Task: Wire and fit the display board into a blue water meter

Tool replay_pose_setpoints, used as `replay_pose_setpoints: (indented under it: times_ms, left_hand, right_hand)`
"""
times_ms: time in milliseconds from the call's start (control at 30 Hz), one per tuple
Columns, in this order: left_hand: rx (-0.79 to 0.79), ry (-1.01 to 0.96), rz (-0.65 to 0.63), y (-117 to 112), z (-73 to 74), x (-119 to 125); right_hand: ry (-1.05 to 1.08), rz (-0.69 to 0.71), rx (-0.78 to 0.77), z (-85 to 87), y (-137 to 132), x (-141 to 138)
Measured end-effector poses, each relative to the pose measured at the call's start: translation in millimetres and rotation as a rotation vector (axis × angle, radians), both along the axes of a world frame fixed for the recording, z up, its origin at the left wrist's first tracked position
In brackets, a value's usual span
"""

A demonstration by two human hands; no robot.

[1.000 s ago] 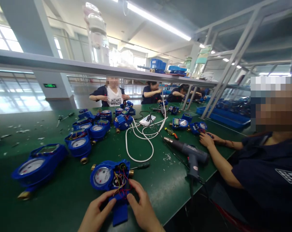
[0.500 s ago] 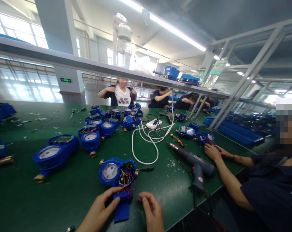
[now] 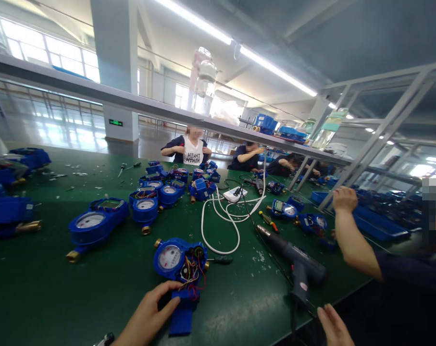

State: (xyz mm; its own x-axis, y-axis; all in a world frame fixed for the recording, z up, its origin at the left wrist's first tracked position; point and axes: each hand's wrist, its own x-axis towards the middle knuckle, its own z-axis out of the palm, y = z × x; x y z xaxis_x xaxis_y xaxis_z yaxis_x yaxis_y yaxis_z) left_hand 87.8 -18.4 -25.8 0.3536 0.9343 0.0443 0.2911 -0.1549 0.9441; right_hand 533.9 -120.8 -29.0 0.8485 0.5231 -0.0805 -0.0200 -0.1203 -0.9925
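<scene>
A blue water meter with a white dial lies in front of me, its wiring compartment uncovered and full of coloured wires. My left hand holds its near end between thumb and fingers, beside a flat blue cover that sticks out toward me. Far to the right, at the table's front edge, my right hand has its fingers stretched out and holds nothing. It is nearest to the dark heat gun and its cable. A screwdriver lies just right of the meter.
Several other blue meters stand at the left and back. A white power strip with a looped white cable lies mid-table, near a yellow tool. At right a co-worker's arm is raised. A shelf crosses above.
My right hand has moved from beside the meter far to the right, near the heat gun. My left hand stays on the meter. The co-worker's hand has lifted from the table. The view has shifted slightly.
</scene>
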Motion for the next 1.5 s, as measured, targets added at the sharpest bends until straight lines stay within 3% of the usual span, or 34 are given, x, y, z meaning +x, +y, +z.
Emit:
replay_pose_setpoints:
  times_ms: [200,467,700,1267,1367,1500]
  left_hand:
    - [0.005,0.004,0.049,-5,13.4,-4]
    - [0.028,-0.032,0.140,-1,10.1,-8]
    - [-0.041,-0.048,0.147,1,9.4,-5]
    - [-0.021,-0.109,0.166,3,2.8,-4]
    - [-0.004,-0.124,0.172,2,2.8,-4]
    - [-0.004,-0.184,0.215,2,5.1,-5]
  right_hand:
    - [0.215,0.121,0.040,4.3,36,24]
    - [0.376,0.203,-0.157,17.6,75,57]
    - [0.393,0.249,-0.146,17.0,106,57]
    - [0.287,0.323,0.070,2.8,58,23]
    - [0.189,0.314,0.074,26.0,54,19]
    - [-0.009,0.331,0.079,99.0,64,43]
